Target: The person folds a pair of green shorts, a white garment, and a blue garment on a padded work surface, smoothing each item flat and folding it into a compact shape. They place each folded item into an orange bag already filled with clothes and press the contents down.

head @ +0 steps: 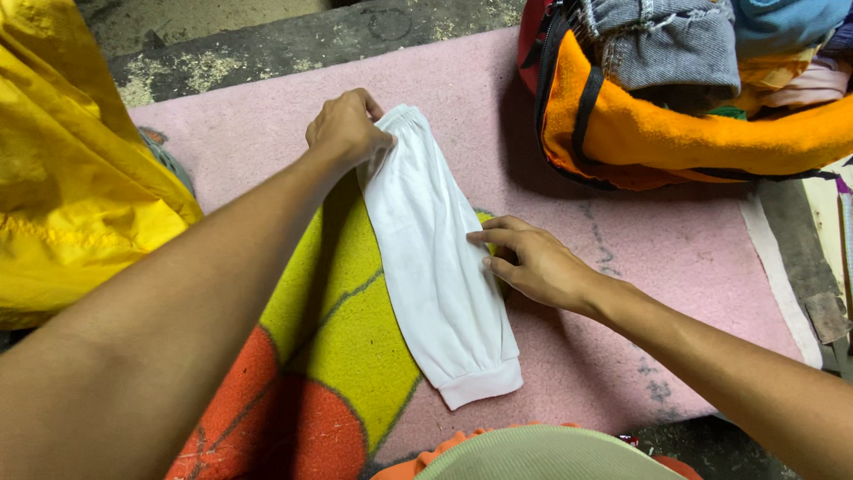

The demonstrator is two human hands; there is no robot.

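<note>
The left hand (pixel 346 127) was closed in a pinch on the gathered waistband end of a folded white garment (pixel 435 258), its fingers curled over the cloth at the upper tip. The right hand (pixel 533 262) lay mostly open, fingers stretched flat and close together, their tips pressing the right edge of the same garment about halfway along; it gripped nothing, only held the cloth down.

The white garment, which looked like small folded trousers, lay flat on a pink mat (pixel 622 231) that covered the floor. Its long axis ran from the upper left, where the elastic end sat under the left hand, down to the lower right, where a ribbed cuff pointed toward the person. Its left side rested on a yellow-green and orange printed patch (pixel 338 356) of the mat, its right side on plain pink.

There was one white garment and two hands on it. One orange bag (pixel 675 133) with black straps stood at the upper right, well apart from the garment, stuffed with several folded clothes, a grey denim piece (pixel 666 44) on top. One yellow cloth (pixel 62 169) lay heaped at the left edge.
</note>
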